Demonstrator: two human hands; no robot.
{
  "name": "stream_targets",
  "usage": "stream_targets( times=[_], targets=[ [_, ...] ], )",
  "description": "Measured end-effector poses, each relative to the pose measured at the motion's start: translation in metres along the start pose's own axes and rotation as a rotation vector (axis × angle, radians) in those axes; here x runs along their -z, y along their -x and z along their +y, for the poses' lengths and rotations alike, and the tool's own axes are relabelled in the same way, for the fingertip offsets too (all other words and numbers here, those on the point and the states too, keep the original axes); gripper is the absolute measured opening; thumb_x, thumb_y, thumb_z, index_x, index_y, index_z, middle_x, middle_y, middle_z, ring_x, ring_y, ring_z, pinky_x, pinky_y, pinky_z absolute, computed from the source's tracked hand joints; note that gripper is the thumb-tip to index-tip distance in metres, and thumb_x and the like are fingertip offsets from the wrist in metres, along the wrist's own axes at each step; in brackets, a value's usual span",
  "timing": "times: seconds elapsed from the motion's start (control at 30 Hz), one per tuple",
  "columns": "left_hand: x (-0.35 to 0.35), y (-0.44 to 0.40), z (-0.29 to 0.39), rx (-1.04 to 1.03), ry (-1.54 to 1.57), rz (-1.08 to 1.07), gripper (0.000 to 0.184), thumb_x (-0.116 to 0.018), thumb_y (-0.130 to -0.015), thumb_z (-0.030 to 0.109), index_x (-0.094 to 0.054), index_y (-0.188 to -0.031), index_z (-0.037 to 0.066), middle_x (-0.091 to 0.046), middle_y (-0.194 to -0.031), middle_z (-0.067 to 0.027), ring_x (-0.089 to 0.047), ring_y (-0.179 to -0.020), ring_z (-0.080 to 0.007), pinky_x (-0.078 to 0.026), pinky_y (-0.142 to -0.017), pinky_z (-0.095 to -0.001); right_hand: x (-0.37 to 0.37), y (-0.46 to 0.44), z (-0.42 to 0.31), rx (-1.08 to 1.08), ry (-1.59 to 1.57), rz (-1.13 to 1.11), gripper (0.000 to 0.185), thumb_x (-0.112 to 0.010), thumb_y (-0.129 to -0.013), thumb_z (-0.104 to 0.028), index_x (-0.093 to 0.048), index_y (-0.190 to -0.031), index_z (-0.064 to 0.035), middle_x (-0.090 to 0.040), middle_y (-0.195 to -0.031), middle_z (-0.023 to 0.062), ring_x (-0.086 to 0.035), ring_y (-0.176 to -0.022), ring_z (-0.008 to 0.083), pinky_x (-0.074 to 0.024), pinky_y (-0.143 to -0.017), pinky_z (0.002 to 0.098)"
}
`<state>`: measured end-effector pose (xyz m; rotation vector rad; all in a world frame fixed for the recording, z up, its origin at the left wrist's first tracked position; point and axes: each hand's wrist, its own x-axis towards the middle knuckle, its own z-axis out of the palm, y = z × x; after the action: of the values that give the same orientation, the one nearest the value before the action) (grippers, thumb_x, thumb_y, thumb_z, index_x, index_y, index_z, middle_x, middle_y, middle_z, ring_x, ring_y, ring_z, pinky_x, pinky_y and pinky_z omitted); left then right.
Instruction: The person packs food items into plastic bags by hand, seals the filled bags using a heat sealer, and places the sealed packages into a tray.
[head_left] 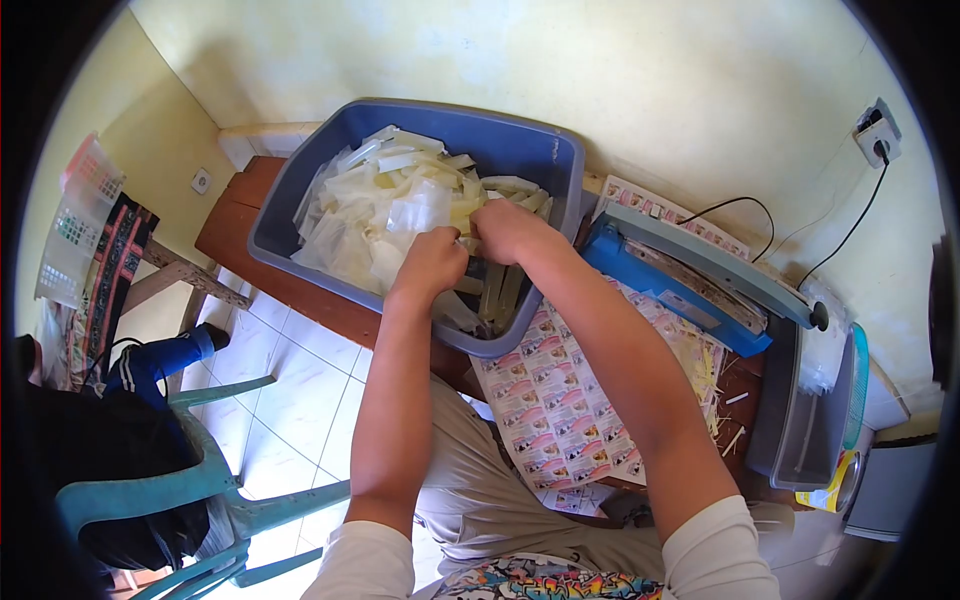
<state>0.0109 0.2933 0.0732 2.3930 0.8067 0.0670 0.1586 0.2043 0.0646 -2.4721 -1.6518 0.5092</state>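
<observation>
The blue-grey plastic tub (350,290) stands on a reddish-brown wooden bench (225,225) against the wall, holding a heap of translucent plastic packets (350,200) that fills most of it; a few longer, darker-looking packets (495,290) lie at its near right end. Both hands are inside the tub, close together over the right side of the heap. The left hand (435,262) is curled, its fingertips drawn in, just beside a clear, shiny packet (420,208); the right hand (505,230) is bent down with its fingers curled inward. What either hand grips between its fingers is too hidden to tell. Just right of the tub is a blue impulse sealer (670,295) with a long grey arm, and a black cable runs from that side to a wall socket (878,135). Printed label sheets (560,400) spread in front of the sealer, near the tub's right end. Farther right of the tub sits a deep grey bin (810,430); a green plastic chair (150,495) stands to the tub's lower left.
</observation>
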Motion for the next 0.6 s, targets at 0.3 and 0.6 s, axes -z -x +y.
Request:
stream_targets(
  times=[0.3,0.6],
  targets=[
    [-0.007,-0.019,-0.011,-0.132,0.513,0.37,0.047,-0.051,-0.095,0.007,-0.073,-0.135,-0.003,-0.076,-0.124,-0.0295,-0.075,-0.116,-0.0421,-0.055,-0.106,-0.0454,0.0,0.014,-0.011,0.095,-0.255,0.531,0.032,-0.079,-0.092,-0.019,-0.061,-0.113,-0.0025,-0.074,-0.105,0.0229,-0.073,-0.101,0.0446,-0.0586,-0.086,0.0538],
    [0.01,0.016,0.039,-0.267,1.029,0.442,0.043,-0.045,-0.095,-0.006,-0.074,-0.125,-0.009,-0.079,-0.115,-0.0179,-0.076,-0.102,-0.0211,-0.061,-0.09,-0.0345,0.017,0.072,-0.026,0.27,-0.42,0.947,0.037,-0.078,-0.091,-0.002,-0.061,-0.123,-0.0065,-0.071,-0.107,0.0155,-0.074,-0.088,0.0341,-0.0602,-0.074,0.0454]
  ],
)
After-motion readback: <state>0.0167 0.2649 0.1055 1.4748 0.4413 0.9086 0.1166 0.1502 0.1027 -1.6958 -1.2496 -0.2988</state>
